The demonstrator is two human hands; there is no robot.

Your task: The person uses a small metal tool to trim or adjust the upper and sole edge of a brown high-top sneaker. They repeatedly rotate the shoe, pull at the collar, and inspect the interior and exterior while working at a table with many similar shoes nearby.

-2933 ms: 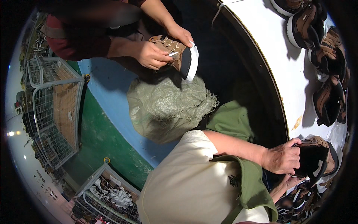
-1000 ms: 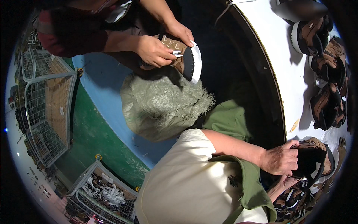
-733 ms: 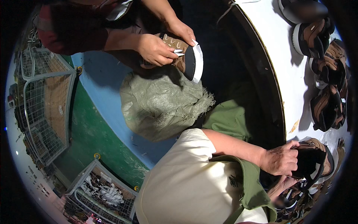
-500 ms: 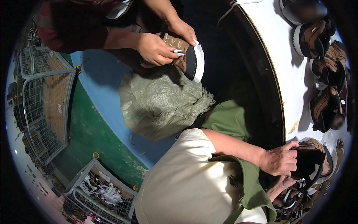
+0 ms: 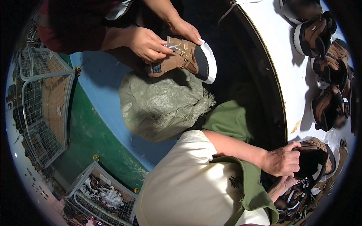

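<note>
My left hand point(image 5: 281, 161) is closed on a brown and black shoe point(image 5: 325, 157) at the right, its fingers gripping the rim of the dark opening. Just below it my right hand point(image 5: 283, 185), partly hidden by my left hand and the shoe, is also closed against the shoe's near side. At the upper left, a co-worker's hands point(image 5: 151, 44) hold another brown shoe point(image 5: 181, 56) with a black toe and white sole. A slim, pale, pointed thing point(image 5: 173, 46) shows between that person's fingers over the lace loops.
More brown shoes point(image 5: 315, 35) line the white tabletop point(image 5: 269, 22) along the right. A grey-green woven sack point(image 5: 162, 105) covers something beside the co-worker's shoe. Wire-mesh carts point(image 5: 43, 109) stand at the left; another point(image 5: 102, 192) at lower left holds white laces. Several shoes crowd the lower right.
The co-worker's near hand has drawn back a little to the left, and more of that shoe's brown upper shows. My own hands stay on their shoe, nearly unchanged.
</note>
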